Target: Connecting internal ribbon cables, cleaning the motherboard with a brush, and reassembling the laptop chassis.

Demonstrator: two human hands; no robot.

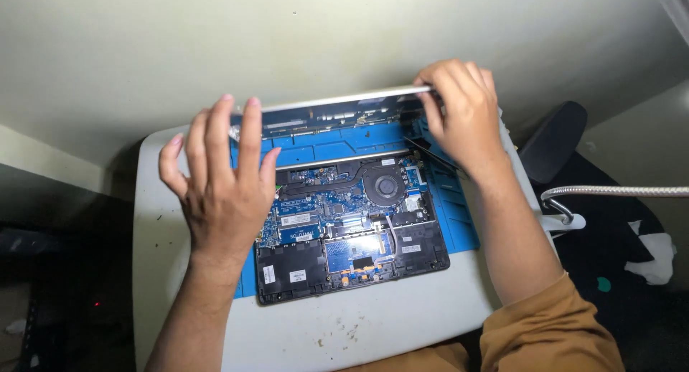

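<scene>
Both hands on silver panel [337,103] at twelve o'clock of opened laptop [352,225]: left hand [222,185] grip spread, right hand [463,114] grip pinching panel's edge.

White desk [373,329], black chair [552,139] and flexible metal hose [617,191] to its right
</scene>
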